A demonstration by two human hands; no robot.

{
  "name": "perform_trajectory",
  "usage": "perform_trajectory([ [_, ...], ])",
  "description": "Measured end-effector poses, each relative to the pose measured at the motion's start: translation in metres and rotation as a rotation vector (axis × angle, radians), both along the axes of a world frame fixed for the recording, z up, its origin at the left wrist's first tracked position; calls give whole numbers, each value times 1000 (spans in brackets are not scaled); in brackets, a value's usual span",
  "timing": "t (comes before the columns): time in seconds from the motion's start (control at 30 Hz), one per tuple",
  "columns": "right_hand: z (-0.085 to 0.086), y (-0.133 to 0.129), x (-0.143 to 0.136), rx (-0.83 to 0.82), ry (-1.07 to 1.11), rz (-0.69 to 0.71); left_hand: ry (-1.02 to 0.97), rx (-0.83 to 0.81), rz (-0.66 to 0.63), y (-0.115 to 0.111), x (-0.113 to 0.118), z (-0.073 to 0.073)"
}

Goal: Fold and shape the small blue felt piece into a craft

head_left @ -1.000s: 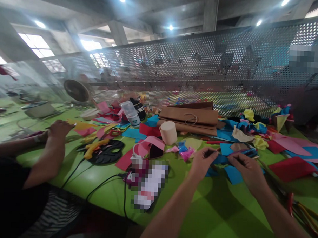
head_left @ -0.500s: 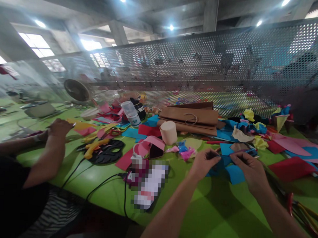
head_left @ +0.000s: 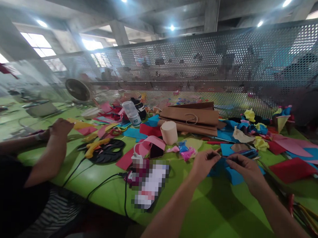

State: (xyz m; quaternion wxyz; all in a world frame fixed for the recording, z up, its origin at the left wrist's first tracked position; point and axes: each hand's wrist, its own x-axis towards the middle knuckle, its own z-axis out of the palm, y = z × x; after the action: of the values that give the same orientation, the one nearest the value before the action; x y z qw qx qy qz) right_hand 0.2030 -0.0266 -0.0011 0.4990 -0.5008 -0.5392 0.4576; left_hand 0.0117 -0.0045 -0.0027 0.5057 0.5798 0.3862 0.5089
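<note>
Setting: lime-green counter [head_left: 217, 219] under a perforated metal screen [head_left: 229, 66], strewn with coloured paper scraps.
Your left hand [head_left: 203, 164]: fingers pinched together on the near-left edge of a blue paper piece [head_left: 231, 174], just above the counter.
Your right hand [head_left: 247, 170]: grip closed on the same blue paper piece from the right — thumb and fingertips meet at its upper edge, almost touching your left.
Blue piece: held between both hands, partly hidden by them; its lower corner rests on or just over the counter. Whether it carries a finished crease, you cannot tell.
Progress: by the look of it you are mid-fold or mid-pinch — the piece is picked up and gripped, but no finished shape shows.
Around: red sheet [head_left: 292, 168] to your right, pink scraps [head_left: 187, 153] and a beige cup [head_left: 169, 132] just beyond, brown paper bags [head_left: 190, 117] behind.
Neighbour: another person's hand [head_left: 60, 127] rests well apart at the left, near a yellow glue gun [head_left: 96, 148].
</note>
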Motion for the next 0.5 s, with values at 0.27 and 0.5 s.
perform_trajectory([
  [0.27,3,-2,-1,63,52,-150,67,8,-47,1,2,-3],
  [0.5,-1,0,0,42,-34,-48,390,267,29,-4,-6,5],
])
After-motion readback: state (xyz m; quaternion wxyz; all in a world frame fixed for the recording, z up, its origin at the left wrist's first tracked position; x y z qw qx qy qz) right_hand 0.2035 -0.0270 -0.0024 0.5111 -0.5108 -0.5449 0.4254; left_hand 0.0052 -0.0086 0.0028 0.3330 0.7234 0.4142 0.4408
